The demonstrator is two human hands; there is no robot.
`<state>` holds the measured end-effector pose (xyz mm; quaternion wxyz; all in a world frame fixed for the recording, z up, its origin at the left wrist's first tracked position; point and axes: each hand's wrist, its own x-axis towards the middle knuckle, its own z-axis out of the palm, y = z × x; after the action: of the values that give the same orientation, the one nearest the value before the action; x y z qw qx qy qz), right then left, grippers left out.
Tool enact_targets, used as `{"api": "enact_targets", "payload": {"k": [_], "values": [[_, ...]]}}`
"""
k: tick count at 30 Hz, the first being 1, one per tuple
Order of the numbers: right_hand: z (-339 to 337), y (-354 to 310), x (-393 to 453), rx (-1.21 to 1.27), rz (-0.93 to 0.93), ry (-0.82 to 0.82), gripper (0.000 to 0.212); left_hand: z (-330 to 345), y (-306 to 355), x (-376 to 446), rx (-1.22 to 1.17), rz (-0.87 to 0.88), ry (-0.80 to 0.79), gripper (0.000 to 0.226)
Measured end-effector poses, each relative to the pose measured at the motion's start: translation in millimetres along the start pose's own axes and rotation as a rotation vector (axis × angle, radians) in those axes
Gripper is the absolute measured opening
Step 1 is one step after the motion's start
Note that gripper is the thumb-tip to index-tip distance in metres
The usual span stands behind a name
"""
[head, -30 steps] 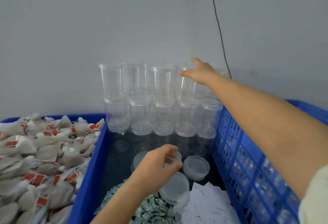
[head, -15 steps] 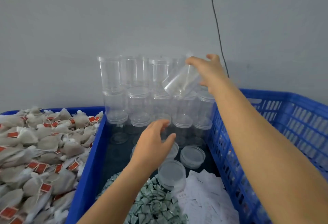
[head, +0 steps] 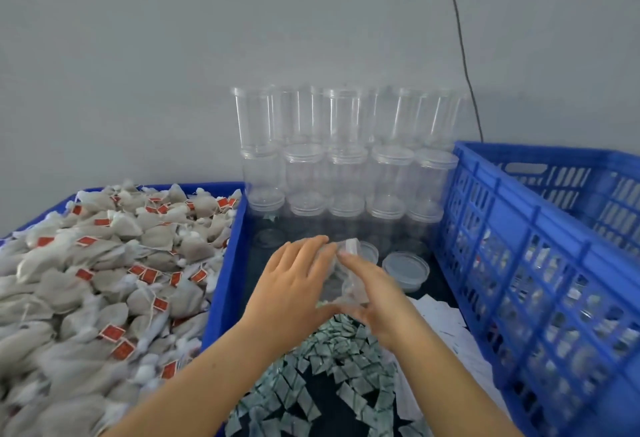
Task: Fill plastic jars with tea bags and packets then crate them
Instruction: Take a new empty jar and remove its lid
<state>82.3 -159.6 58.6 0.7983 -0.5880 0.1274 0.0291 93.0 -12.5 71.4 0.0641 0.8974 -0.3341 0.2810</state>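
Note:
A clear plastic jar (head: 350, 279), blurred and tilted, sits between my two hands over the middle bin. My right hand (head: 377, 301) grips it from the right and below. My left hand (head: 294, 284) cups its far end from the left, fingers curved over it. Behind them, empty clear jars (head: 346, 166) are stacked in three tiers against the wall. Tea bags (head: 104, 281) with red tags fill the blue bin on the left. Small green packets (head: 311, 384) lie heaped under my wrists.
A blue slatted crate (head: 519, 263) stands at the right, its wall close to my right forearm. Loose clear lids (head: 405, 268) and white paper slips (head: 440, 319) lie in the middle bin. A black cable (head: 464, 56) hangs down the grey wall.
My right hand took a jar off the top tier and brought it down to the middle bin. My left hand rose from the lids to meet it.

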Motion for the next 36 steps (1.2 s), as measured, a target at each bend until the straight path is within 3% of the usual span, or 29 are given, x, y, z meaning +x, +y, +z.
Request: {"api": "enact_targets", "payload": {"k": [5, 8, 12, 16, 19, 23, 27, 31, 34, 35, 36], "values": [[-9, 12, -4, 0.194, 0.078, -0.053, 0.053, 7, 5, 0, 0.127, 0.145, -0.001, 0.086], [-20, 11, -2, 0.135, 0.102, -0.013, 0.039, 9, 7, -1, 0.224, 0.205, -0.007, 0.087], [-34, 4, -2, -0.056, 0.223, 0.025, 0.06, 9, 8, -1, 0.383, 0.309, -0.006, 0.086], [-50, 5, 5, -0.031, 0.445, -0.157, 0.092, 9, 3, 0, 0.55, 0.471, 0.054, 0.07], [-53, 14, 8, 0.075, 0.536, -0.303, 0.085, 12, -2, -3, 0.562, 0.542, 0.114, 0.047], [-51, 29, 14, 0.082, 0.531, -0.271, 0.085, 22, -1, -8, 0.522, 0.568, 0.121, 0.047], [-40, 28, 12, -0.029, 0.481, -0.125, 0.072, 20, -1, -6, 0.476, 0.465, -0.024, 0.054], [-33, 19, 8, -0.303, 0.276, -0.002, 0.06, 24, 0, -2, 0.376, 0.191, -0.321, 0.095], [-34, 10, 3, -0.535, 0.019, -0.053, 0.03, 23, -1, 3, 0.176, 0.068, -0.329, 0.104], [-35, 8, 0, -0.558, -0.037, -0.087, 0.029, 22, -2, 4, 0.11, 0.042, -0.333, 0.105], [-37, 7, -1, -0.57, -0.077, -0.112, 0.04, 21, -2, 4, 0.044, 0.017, -0.346, 0.105]]}}
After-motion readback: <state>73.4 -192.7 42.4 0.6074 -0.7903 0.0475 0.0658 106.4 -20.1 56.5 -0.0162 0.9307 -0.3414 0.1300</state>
